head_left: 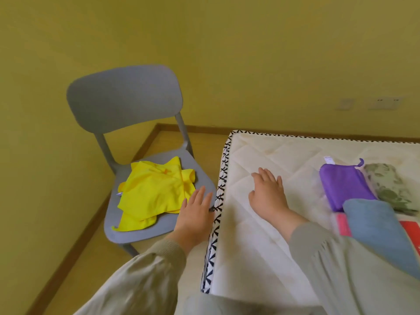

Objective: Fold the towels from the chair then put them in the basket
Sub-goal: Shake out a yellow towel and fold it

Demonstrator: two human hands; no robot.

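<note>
Sleeves: two pale grey-green sleeves, left (145,276) and right (341,269), fill the bottom of the view.
Yellow towel (152,194): crumpled and unfolded, it lies on the seat of the chair (125,96), to the left of the mattress.
Left hand (195,214): released, fingers straight and slightly spread, grasping nothing. It is over the front right corner of the seat, fingertips at the towel's near edge; whether they touch it I cannot tell.
Right hand (269,194): released, palm down and fingers straight on the mattress, holding nothing.
Chair: grey, with a rounded backrest, set in the corner of the room just beside the mattress.
Mattress (250,246): white and quilted, with black-and-white patterned edging.
Cloths on the mattress: a folded purple towel (345,187) lies to the right of the right hand; a floral cloth (391,187) touches its far side; a blue cloth (381,226) covers its near corner.
Room: yellow wall (250,53), with wall sockets (384,103) above the mattress.
</note>
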